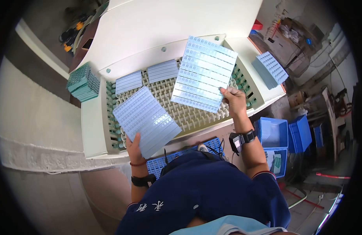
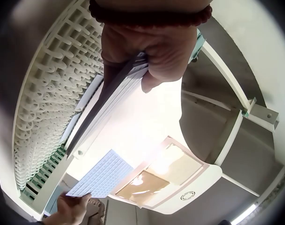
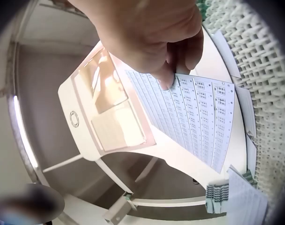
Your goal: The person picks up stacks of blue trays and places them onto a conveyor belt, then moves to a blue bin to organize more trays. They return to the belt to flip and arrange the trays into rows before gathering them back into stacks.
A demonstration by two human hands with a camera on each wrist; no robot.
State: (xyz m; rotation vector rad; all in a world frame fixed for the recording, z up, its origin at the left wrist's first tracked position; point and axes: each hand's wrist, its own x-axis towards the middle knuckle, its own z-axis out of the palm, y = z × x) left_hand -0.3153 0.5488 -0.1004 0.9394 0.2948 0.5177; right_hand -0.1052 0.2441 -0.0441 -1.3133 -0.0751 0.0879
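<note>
My left hand [image 1: 135, 150] grips a stack of pale blue circuit board panels [image 1: 145, 121] by the lower edge, thumb on top; several layered edges show in the left wrist view. In my right hand [image 1: 235, 101] a single circuit board panel [image 1: 204, 74] is pinched at its lower right edge, tilted up above the machine's bed of white rollers [image 1: 161, 90]. Small printed patterns run in rows across its face, clearest in the right wrist view. Two flat panels lie on the rollers towards the back, one left [image 1: 128, 82] and one beside it [image 1: 162, 71].
A green-edged stack of panels [image 1: 83, 82] sits on the machine's left ledge, another stack [image 1: 270, 69] on the right ledge. The raised white cover [image 1: 169, 23] stands behind the rollers. Blue crates [image 1: 273, 133] are at lower right, a blue slatted platform [image 1: 157, 166] underfoot.
</note>
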